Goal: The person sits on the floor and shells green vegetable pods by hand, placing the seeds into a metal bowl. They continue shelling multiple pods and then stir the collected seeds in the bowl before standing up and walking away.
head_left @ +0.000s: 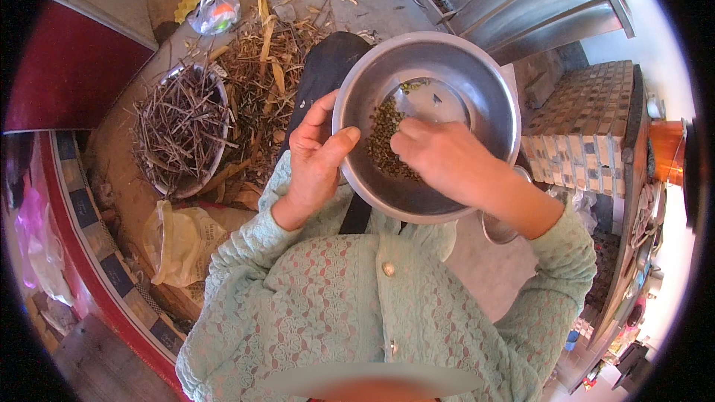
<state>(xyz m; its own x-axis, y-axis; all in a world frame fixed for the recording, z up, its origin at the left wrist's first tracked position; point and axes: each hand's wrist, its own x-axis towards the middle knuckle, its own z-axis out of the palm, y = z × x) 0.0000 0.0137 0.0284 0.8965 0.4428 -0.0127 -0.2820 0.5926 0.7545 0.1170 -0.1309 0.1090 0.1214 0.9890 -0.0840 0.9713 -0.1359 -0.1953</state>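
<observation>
A wide stainless steel basin [488,97] rests over my lap, tipped slightly. Small greenish-brown beans or seeds [383,134] lie on the left part of its bottom, with a few greener ones near the far side. My left hand [316,156] grips the basin's left rim, its thumb over the edge and the other fingers outside. Inside the basin, my right hand [447,156] has its fingers curled together at the edge of the beans. Whatever those fingertips pinch is hidden. Under my right forearm shows part of a smaller metal vessel [500,229].
To the left stands a basin heaped with twigs [182,126], beside loose sticks and dry husks [261,82] on the floor. A pale plastic sack [179,242] lies nearer. A brick structure [585,123] and a metal cabinet [536,0] flank the right side.
</observation>
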